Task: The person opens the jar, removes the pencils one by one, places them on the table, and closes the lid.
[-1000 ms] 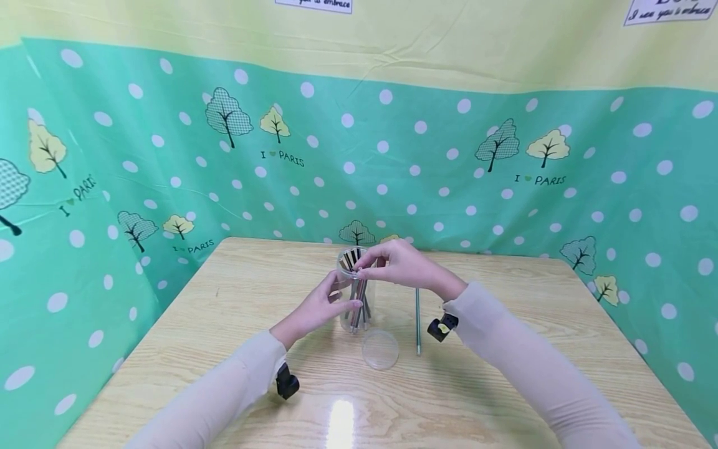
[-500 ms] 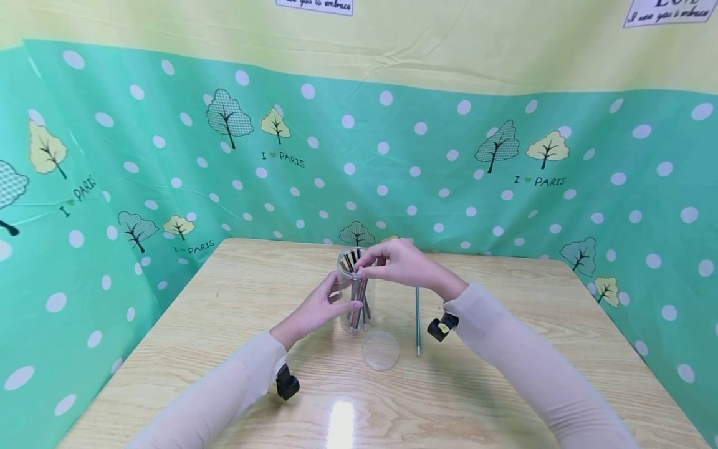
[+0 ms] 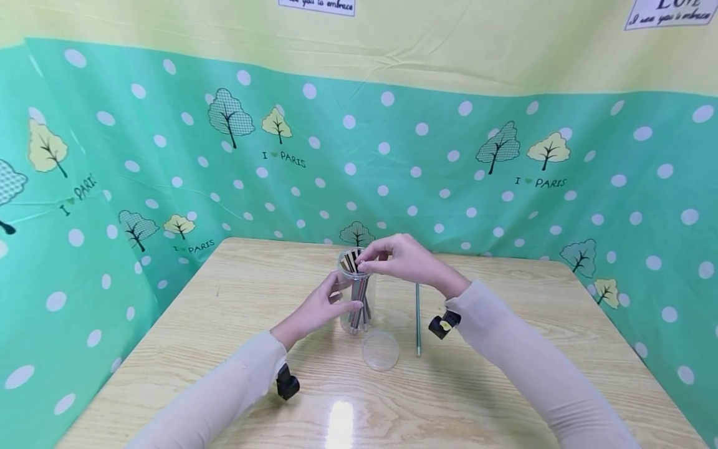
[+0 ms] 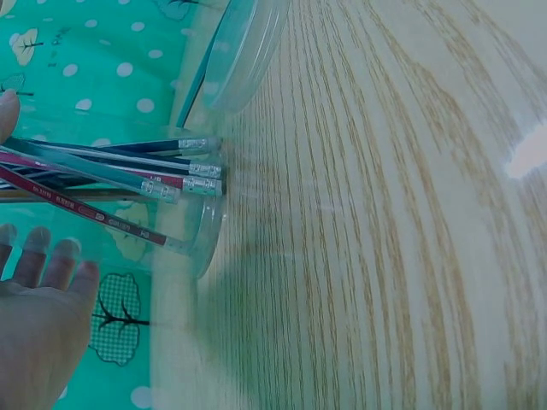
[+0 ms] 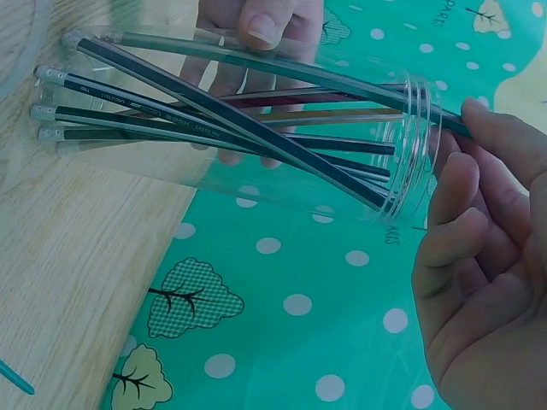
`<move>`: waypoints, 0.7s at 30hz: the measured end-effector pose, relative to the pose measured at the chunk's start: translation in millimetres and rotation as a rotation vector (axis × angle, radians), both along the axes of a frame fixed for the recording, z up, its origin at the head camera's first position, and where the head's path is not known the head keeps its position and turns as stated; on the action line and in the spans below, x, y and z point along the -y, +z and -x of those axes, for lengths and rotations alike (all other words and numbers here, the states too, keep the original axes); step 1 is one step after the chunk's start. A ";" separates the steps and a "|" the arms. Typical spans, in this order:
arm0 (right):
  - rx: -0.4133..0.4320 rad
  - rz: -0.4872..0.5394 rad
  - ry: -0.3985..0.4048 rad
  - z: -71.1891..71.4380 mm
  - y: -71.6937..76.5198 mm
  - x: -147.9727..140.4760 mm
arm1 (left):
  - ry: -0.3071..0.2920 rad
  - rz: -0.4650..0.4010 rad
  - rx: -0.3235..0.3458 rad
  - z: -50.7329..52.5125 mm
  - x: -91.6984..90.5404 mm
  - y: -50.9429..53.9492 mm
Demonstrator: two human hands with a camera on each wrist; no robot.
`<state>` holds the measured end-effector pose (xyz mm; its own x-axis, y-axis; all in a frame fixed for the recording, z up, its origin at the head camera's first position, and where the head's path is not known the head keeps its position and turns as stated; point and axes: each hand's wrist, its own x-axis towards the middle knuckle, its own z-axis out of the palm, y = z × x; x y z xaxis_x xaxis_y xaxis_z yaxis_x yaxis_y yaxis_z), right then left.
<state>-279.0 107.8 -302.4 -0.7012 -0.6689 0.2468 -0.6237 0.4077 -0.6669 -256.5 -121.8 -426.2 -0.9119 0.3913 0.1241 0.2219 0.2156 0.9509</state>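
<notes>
A clear plastic jar (image 3: 345,307) stands upright on the table, with several pencils (image 5: 231,120) inside, their eraser ends at the bottom. My left hand (image 3: 315,312) grips the jar from the left side, thumb in front and fingers around the back. Over the jar's mouth, my right hand (image 3: 405,260) pinches the upper end of a dark green pencil (image 5: 342,79) between thumb and forefinger. That pencil's lower part is still within the jar, as the right wrist view shows. Also inside lies a dark red pencil (image 4: 94,211).
A clear round lid (image 3: 380,350) lies flat in front of the jar. Right of it, another green pencil (image 3: 417,321) lies on the wooden table (image 3: 505,374). A green dotted curtain (image 3: 381,168) hangs behind the table's far edge.
My right hand has risen slightly at the jar's mouth, and the pencils in the jar have shifted a little. My left hand has stayed in place on the jar.
</notes>
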 end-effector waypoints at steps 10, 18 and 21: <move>0.010 0.058 -0.026 0.3 9.8 -3.7 | -0.002 -0.006 -0.008 -0.3 -0.2 0.6; -0.014 0.105 -0.036 -1.2 19.4 -5.6 | 0.009 0.004 -0.002 0.5 -0.6 0.2; -0.014 0.116 -0.039 -1.0 22.1 -6.8 | 0.008 -0.001 -0.009 -0.3 -0.4 0.4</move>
<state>-278.0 114.6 -280.2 -0.7222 -0.6073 0.3310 -0.6183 0.3524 -0.7024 -256.2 -121.3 -425.8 -0.9138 0.3839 0.1328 0.2290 0.2167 0.9490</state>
